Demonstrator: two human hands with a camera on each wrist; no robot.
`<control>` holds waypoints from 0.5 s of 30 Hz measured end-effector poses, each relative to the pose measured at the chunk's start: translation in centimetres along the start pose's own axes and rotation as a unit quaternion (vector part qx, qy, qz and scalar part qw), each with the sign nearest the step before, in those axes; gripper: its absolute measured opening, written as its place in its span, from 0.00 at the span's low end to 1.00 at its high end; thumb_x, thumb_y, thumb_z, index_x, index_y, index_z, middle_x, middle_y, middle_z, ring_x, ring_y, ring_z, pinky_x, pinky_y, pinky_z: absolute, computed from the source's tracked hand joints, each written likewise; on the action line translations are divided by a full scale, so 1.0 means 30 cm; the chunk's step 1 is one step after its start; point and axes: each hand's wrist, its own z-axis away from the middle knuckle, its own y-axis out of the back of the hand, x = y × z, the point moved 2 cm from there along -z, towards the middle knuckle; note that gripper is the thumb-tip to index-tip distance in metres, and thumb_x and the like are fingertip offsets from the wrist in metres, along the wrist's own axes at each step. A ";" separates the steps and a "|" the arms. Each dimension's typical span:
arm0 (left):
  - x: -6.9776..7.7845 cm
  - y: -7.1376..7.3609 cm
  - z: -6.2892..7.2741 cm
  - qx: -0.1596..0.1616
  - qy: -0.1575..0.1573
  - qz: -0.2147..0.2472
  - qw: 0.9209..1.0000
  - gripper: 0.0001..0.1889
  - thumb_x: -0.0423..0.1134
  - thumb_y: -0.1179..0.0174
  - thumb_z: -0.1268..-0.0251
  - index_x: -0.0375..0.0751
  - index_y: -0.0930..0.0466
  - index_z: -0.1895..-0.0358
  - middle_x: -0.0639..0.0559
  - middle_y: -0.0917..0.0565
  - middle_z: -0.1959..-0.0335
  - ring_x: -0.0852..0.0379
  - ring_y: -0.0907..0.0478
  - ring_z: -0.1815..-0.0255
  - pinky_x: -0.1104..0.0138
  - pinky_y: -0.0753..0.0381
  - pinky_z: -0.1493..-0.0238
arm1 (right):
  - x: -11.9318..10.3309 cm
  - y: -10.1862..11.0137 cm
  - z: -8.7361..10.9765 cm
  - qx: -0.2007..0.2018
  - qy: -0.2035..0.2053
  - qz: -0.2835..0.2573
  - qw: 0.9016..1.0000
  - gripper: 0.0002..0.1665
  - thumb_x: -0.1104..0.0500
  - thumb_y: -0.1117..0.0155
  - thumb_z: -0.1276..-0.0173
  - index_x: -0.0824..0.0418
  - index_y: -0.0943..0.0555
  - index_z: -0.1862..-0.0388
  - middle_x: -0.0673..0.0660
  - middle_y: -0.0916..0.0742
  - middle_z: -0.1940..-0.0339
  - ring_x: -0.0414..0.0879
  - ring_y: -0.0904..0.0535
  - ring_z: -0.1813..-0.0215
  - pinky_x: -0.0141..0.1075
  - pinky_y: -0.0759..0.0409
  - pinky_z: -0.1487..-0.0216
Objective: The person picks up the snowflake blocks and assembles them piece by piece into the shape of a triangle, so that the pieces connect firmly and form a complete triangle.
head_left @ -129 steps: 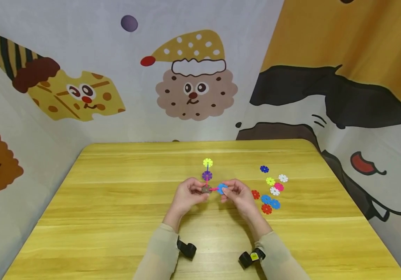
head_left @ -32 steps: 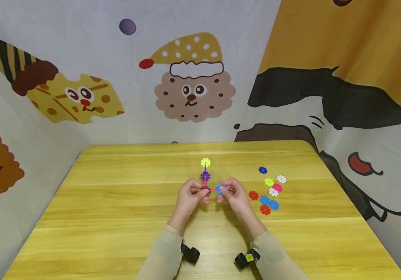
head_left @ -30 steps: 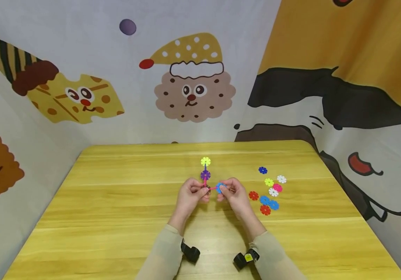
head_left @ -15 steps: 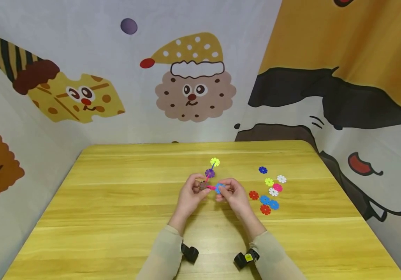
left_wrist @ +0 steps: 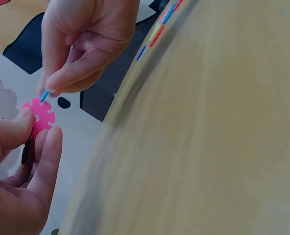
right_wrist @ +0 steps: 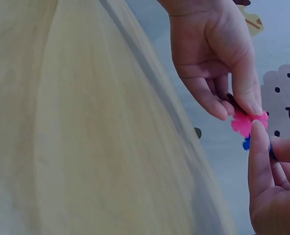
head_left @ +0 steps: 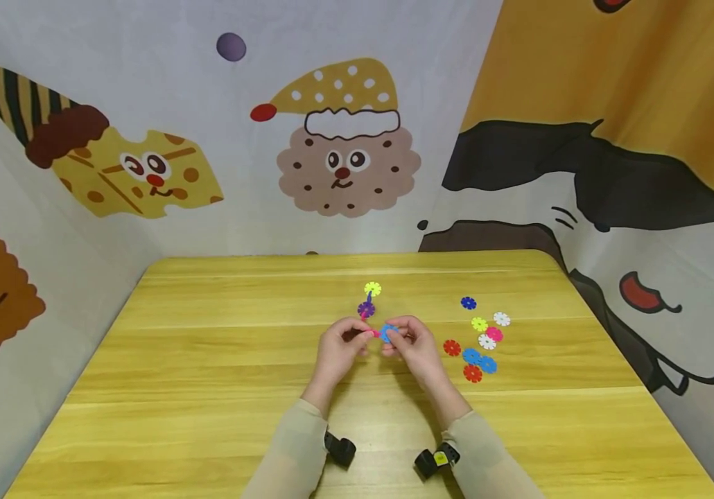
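Both hands hold a chain of slotted plastic snowflake discs above the table. My left hand (head_left: 340, 346) pinches a pink disc (left_wrist: 43, 116) at its edge, with a dark brown disc (left_wrist: 25, 152) between the same fingers, mostly hidden in the head view. Thumb and fingers of my right hand (head_left: 418, 346) grip a light blue disc (head_left: 387, 333), whose edge meets the pink disc's rim. Beyond the left fingertips, the chain continues through another pink piece (head_left: 364, 316) to a purple disc (head_left: 366, 309) and a yellow disc (head_left: 372, 289) at the far end.
Loose discs lie right of the hands: dark blue (head_left: 468, 303), yellow (head_left: 479, 324), pink (head_left: 494, 335), red (head_left: 452, 348), another red (head_left: 472, 373), several white and light blue ones. The wooden table (head_left: 207, 388) meets a cartoon-printed curtain (head_left: 257, 229) behind.
The brown disc, in sight earlier, is now behind the left fingers. The yellow and purple end swung right, then partly back left. The hands have come slightly closer together; the loose discs stay put.
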 end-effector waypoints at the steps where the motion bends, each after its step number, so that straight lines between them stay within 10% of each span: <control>1: 0.000 0.002 -0.001 0.005 0.001 0.001 1.000 0.02 0.26 0.33 0.39 0.33 0.17 0.66 0.43 0.17 0.66 0.45 0.19 0.68 0.55 0.14 0.66 | -0.001 0.004 0.000 0.004 0.003 0.002 1.000 0.15 0.75 0.41 0.31 0.77 0.26 0.46 0.61 0.19 0.65 0.46 0.18 0.68 0.38 0.14 0.61; 15: 0.006 0.001 -0.004 -0.001 0.005 0.032 0.999 0.04 0.25 0.35 0.38 0.25 0.19 0.64 0.39 0.17 0.65 0.54 0.18 0.69 0.58 0.14 0.61 | -0.018 0.033 -0.001 -0.011 -0.020 0.052 0.998 0.11 0.72 0.38 0.32 0.75 0.24 0.51 0.60 0.18 0.69 0.45 0.19 0.73 0.34 0.15 0.68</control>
